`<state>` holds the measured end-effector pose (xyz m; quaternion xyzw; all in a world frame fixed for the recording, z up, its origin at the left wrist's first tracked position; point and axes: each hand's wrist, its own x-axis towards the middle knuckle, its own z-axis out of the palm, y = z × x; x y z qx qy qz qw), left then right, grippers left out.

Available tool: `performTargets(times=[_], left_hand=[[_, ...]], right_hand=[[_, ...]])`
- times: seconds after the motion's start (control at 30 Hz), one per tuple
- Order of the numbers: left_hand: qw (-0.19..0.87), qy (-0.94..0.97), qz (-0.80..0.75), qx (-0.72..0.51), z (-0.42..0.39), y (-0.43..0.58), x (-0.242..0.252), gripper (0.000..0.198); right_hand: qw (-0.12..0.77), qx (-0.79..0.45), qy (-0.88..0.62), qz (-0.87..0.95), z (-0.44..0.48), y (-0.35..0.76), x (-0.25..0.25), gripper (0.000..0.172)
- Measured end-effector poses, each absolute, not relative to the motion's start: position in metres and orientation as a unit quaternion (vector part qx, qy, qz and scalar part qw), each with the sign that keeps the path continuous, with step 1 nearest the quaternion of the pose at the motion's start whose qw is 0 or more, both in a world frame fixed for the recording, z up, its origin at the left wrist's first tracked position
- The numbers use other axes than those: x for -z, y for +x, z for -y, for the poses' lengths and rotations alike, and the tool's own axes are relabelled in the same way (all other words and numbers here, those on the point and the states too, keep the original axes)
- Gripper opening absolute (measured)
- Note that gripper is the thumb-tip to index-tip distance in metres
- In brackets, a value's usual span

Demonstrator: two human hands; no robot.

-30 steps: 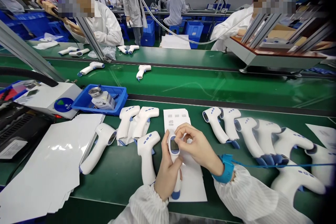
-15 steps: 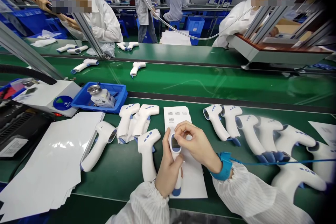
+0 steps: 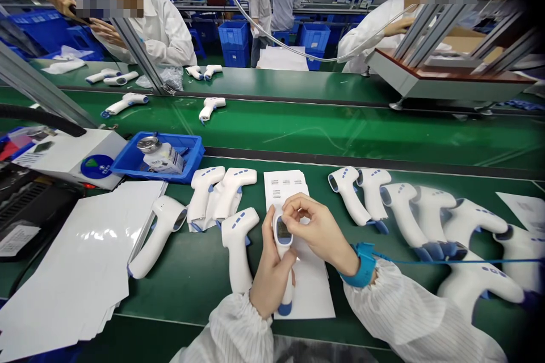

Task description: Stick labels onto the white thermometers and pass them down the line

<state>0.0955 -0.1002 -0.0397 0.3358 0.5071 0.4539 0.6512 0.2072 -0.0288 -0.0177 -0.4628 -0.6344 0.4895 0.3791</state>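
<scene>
My left hand is wrapped around the handle of a white infrared thermometer, which stands upright with its blue-framed display facing me. My right hand reaches across from the right, its fingertips pinched at the thermometer's top edge. A blue anti-static wrist strap circles my right wrist, and its blue cord runs off to the right. Beneath my hands lies a white paper sheet. Similar thermometers lie close on both sides, the nearest just left of my left hand.
I work at a green conveyor belt. To the left lie a stack of white sheets and a blue tray holding a bottle. A white device stands beyond the sheets. Co-workers in white sit across a second belt.
The whole scene sits slightly higher and further left in the view. My hands keep the same hold on the thermometer.
</scene>
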Motion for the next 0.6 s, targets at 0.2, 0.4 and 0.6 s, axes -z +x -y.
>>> performTargets(times=[0.2, 0.4, 0.6], left_hand=[[0.659, 0.331, -0.486, -0.469, 0.1027, 0.0936, 0.0427, 0.077], [0.669, 0.300, -0.504, -0.456, 0.1025, 0.0934, 0.0430, 0.075], [0.666, 0.302, -0.511, -0.452, 0.1016, 0.0939, 0.0417, 0.071]], right_hand=[[0.383, -0.483, -0.461, 0.638, 0.0286, 0.2063, 0.0184, 0.008], [0.388, -0.482, -0.456, 0.639, 0.0286, 0.2062, 0.0193, 0.008], [0.398, -0.464, -0.453, 0.649, 0.0296, 0.2061, 0.0199, 0.011]])
